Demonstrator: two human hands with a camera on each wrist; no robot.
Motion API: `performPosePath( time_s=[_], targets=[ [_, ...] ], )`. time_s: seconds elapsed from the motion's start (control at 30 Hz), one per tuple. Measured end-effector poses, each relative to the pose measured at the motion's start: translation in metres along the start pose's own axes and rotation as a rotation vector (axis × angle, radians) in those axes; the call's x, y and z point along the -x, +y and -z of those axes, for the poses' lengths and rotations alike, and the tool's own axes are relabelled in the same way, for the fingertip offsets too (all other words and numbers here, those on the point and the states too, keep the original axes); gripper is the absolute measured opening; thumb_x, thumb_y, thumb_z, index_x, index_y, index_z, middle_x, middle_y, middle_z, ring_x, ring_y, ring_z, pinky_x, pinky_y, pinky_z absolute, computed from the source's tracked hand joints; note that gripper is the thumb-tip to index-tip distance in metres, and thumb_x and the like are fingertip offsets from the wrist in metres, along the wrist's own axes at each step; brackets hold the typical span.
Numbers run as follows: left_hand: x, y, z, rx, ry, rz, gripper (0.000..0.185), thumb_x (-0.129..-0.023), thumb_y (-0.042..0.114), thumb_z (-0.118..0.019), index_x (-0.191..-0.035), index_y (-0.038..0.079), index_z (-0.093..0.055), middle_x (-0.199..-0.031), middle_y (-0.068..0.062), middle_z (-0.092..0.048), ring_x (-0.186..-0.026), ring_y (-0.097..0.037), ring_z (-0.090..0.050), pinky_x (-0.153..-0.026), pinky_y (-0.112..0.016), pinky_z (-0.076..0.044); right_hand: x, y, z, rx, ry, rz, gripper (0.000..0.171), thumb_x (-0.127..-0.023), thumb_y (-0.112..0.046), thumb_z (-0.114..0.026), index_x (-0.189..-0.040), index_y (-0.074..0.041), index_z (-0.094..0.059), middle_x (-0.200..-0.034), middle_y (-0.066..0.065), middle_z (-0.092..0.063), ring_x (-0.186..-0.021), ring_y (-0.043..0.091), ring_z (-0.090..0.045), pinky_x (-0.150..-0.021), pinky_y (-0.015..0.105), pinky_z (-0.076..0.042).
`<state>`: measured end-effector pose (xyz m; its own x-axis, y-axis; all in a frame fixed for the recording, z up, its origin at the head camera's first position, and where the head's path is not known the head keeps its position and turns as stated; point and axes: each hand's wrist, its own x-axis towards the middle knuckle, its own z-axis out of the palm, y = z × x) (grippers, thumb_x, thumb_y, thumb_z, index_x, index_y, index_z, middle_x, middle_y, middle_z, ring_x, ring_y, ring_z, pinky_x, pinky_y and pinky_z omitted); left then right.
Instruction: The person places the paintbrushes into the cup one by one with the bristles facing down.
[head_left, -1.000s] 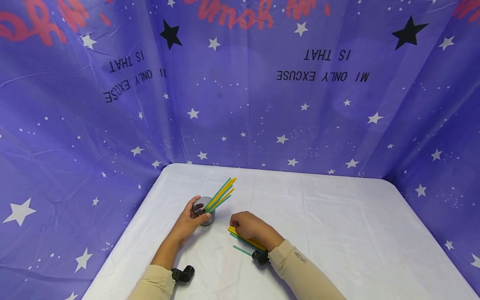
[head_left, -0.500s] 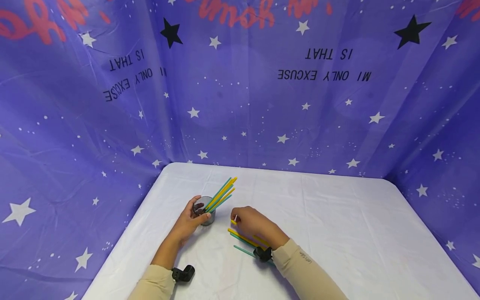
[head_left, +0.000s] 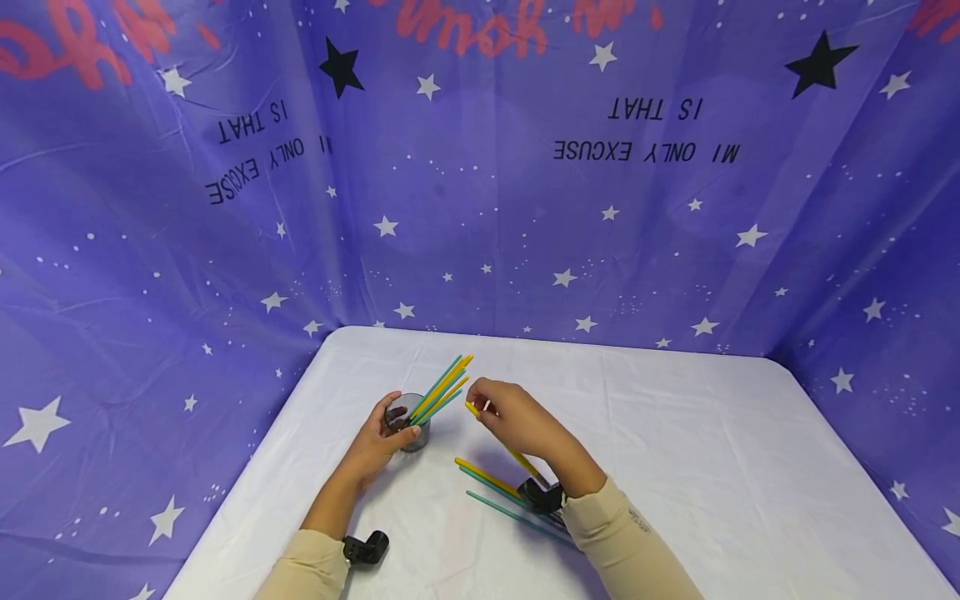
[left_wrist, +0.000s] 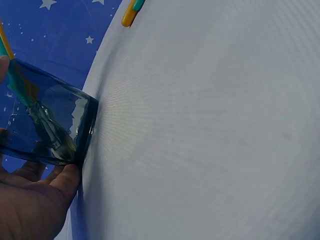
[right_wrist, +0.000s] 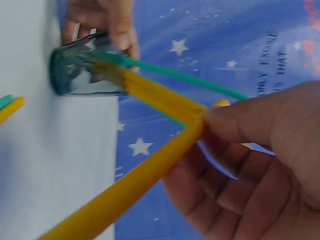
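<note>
My left hand (head_left: 372,454) holds a smoky clear glass (head_left: 417,442) on the table, tilted in the left wrist view. Several yellow and teal paintbrushes (head_left: 442,393) lean out of it to the right, handles up; their greyish lower ends (left_wrist: 52,132) show through its wall. To the right of the glass, my right hand (head_left: 517,421) pinches a yellow paintbrush (right_wrist: 135,190) near its handle end, raised above the table. Below that hand lie a yellow paintbrush (head_left: 486,475) and teal paintbrushes (head_left: 502,508), their far ends partly hidden by the right wrist camera and sleeve.
A white cloth covers the table (head_left: 675,450). Purple star-printed curtains (head_left: 480,208) stand along its back and sides. A black camera (head_left: 366,548) sits on the left wrist, another camera (head_left: 542,497) on the right.
My right hand has lifted a yellow paintbrush off the group on the table and moved it up, away from the others. My left hand and the glass have stayed in place.
</note>
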<state>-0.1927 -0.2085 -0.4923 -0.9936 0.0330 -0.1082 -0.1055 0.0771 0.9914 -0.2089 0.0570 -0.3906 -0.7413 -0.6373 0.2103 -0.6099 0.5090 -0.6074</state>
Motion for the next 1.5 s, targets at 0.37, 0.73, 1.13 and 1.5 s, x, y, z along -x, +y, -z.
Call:
performPosePath(
  time_s=[0.37,0.73,1.13,1.5],
  targets=[
    [0.000,0.002,0.000,0.015,-0.003,0.006,0.083,-0.091,0.011,-0.072,-0.157,0.015,-0.022,-0.149,-0.023,-0.038,-0.130,-0.034,-0.045,-0.102,-0.041,-0.041,0.001,-0.020,0.012,-0.309,0.376,-0.035,0.018,-0.095,-0.001,-0.063,-0.109,-0.009,-0.058,-0.096,0.005,-0.063,-0.089,0.016,-0.064,-0.073,0.029,-0.056],
    [0.001,0.000,0.000,0.024,-0.001,0.007,0.084,-0.090,0.012,-0.074,-0.156,0.016,-0.022,-0.148,-0.022,-0.038,-0.130,-0.035,-0.044,-0.104,-0.043,-0.040,-0.002,-0.026,0.002,-0.693,0.677,0.111,0.021,-0.095,0.010,-0.057,-0.113,0.006,-0.047,-0.103,0.021,-0.054,-0.094,0.030,-0.064,-0.078,0.039,-0.057],
    [0.000,0.000,0.002,0.032,0.000,0.011,0.085,-0.089,0.011,-0.074,-0.156,0.017,-0.023,-0.148,-0.022,-0.038,-0.130,-0.034,-0.044,-0.104,-0.045,-0.040,-0.008,-0.020,-0.027,-0.746,0.778,0.142,0.023,-0.098,0.004,-0.058,-0.115,0.004,-0.043,-0.106,0.024,-0.055,-0.100,0.040,-0.061,-0.083,0.036,-0.056],
    [0.001,-0.001,-0.001,0.025,0.000,0.005,0.083,-0.090,0.012,-0.074,-0.156,0.015,-0.024,-0.150,-0.022,-0.037,-0.134,-0.036,-0.041,-0.108,-0.050,-0.036,-0.008,-0.015,-0.059,-0.735,0.695,0.090,0.022,-0.097,0.010,-0.054,-0.116,0.008,-0.043,-0.109,0.024,-0.053,-0.101,0.036,-0.060,-0.084,0.033,-0.055]
  ],
)
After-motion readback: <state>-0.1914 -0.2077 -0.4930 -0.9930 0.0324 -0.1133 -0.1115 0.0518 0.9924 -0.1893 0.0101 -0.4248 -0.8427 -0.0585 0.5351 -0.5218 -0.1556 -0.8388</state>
